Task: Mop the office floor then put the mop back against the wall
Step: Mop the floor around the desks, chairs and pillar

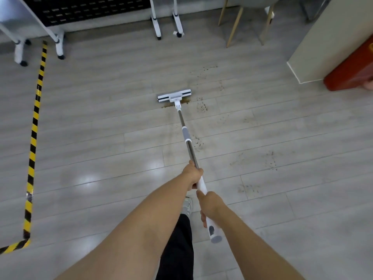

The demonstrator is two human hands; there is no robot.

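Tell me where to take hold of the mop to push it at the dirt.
Take the white grip at the near end of the mop, from above: it slants up from the flat head on the floor toward you. The left hand wraps its top, the right hand lower down.

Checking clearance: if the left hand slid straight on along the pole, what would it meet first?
Probably the grey sleeve on the mop pole ahead of the left hand; the mop head lies beyond.
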